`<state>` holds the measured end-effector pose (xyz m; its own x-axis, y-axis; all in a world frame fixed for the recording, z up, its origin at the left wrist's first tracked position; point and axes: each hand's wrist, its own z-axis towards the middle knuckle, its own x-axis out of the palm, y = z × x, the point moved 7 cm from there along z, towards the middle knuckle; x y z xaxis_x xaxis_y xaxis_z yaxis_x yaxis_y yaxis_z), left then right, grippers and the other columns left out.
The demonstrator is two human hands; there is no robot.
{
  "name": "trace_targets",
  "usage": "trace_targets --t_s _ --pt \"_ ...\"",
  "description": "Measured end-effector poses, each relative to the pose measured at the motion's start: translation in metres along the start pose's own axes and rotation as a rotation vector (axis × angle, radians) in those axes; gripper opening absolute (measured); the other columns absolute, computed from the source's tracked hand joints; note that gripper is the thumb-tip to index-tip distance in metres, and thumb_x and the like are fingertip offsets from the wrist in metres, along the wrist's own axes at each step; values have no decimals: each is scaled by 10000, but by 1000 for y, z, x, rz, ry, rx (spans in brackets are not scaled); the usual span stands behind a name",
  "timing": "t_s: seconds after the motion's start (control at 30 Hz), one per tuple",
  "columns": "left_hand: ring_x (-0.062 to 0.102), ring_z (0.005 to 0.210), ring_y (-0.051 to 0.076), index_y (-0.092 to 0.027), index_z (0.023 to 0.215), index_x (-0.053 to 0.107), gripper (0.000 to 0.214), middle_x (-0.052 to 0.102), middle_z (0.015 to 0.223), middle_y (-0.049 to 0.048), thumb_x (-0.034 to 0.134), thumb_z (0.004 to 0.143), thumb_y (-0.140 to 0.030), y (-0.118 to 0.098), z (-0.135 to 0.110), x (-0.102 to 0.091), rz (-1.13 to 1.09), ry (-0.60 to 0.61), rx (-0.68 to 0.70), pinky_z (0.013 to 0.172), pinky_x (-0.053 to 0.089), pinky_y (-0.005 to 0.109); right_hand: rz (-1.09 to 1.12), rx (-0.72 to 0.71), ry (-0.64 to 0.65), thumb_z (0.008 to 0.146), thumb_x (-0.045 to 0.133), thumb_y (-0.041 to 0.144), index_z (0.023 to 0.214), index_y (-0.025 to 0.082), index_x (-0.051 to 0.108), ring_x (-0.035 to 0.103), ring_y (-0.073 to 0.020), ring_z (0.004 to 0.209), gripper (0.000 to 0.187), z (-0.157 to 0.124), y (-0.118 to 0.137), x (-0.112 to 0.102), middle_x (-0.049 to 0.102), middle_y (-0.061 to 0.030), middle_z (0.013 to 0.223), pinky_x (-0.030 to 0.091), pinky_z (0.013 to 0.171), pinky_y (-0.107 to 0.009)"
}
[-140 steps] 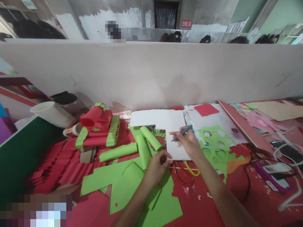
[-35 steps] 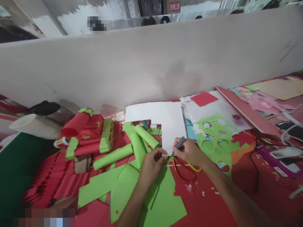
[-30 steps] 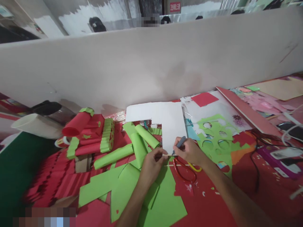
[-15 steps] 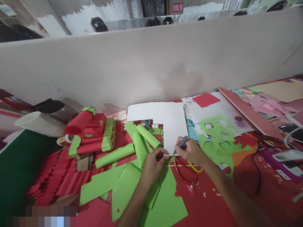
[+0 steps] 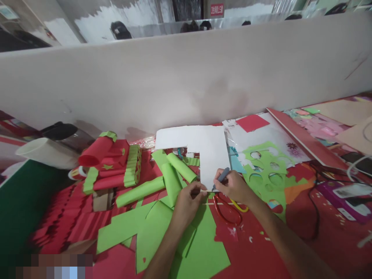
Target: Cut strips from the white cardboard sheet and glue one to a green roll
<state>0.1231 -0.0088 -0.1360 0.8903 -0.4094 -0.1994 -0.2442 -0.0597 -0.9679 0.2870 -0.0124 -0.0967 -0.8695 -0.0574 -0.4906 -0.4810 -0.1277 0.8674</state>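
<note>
In my right hand [image 5: 232,184] is a grey pen [image 5: 223,174], its tip down at the near edge of a white card [image 5: 213,155] cut with a stepped outline. My left hand [image 5: 190,199] has thumb and fingers pinched together on the card's lower left corner. Just below the card, partly hidden, lie scissors [image 5: 227,222] with a red and a yellow handle loop. Rolled green paper tubes [image 5: 171,184] sit left of the card, and flat green sheets [image 5: 203,240] spread under my left forearm.
On the left stands a red paper tank model [image 5: 112,159] with green trim, above a pile of folded red strips [image 5: 66,221]. Right of the card lies a green sheet [image 5: 263,178] full of round holes. A purple device [image 5: 343,199] and black cables lie farther right. A pale partition [image 5: 174,77] rises behind.
Both hands keep their places at the card's near edge; the pen tip has shifted only very slightly, if at all. The view has moved a little.
</note>
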Motion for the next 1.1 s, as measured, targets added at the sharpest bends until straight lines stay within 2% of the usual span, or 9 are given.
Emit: trace_targets --t_s 0.27,0.4,0.6,0.83,0.93,1.03,1.1 --pt "596 723 166 -168 867 648 137 658 785 27 614 830 -296 0 0 0 20 4 -9 650 437 242 2 -8 -2 840 570 224 705 191 528 443 -97 535 145 0 4 -1 489 61 570 341 532 -220" --pt "607 736 182 -182 861 642 121 663 793 29 584 843 -286 -10 -3 -3 99 -1 8 670 446 262 73 13 -22 858 554 252 704 190 518 442 -105 556 169 -1 2 -4 484 53 585 347 540 -224" --pt "647 791 230 -213 853 641 100 696 925 70 553 856 -260 -38 -14 -23 359 -49 52 683 449 308 188 49 -70 862 545 287 713 192 509 458 -120 582 181 1 -4 -6 484 41 597 366 554 -229" --pt "632 710 235 -216 890 694 146 681 990 100 560 838 -247 -49 -21 -48 653 -160 47 640 399 321 259 95 -73 884 542 317 726 200 490 404 -89 455 203 2 -13 -5 422 75 523 375 509 -221" --pt "648 754 251 -222 928 693 190 706 963 98 537 874 -315 -56 -14 -48 643 -129 50 646 408 316 301 117 -63 878 546 324 737 202 480 389 -73 401 198 3 -16 -3 446 81 525 361 464 -212" --pt "663 816 259 -228 942 696 219 731 948 87 529 886 -358 -67 4 -46 579 -82 70 667 426 309 355 144 -51 869 550 343 740 204 471 372 -62 365 206 3 -20 -1 463 83 529 320 407 -199" --pt "665 863 265 -208 943 697 220 736 972 104 545 875 -352 -74 20 -47 554 -112 83 706 437 311 384 156 -46 865 554 356 742 205 468 366 -59 351 213 4 -23 0 465 84 530 286 375 -191"
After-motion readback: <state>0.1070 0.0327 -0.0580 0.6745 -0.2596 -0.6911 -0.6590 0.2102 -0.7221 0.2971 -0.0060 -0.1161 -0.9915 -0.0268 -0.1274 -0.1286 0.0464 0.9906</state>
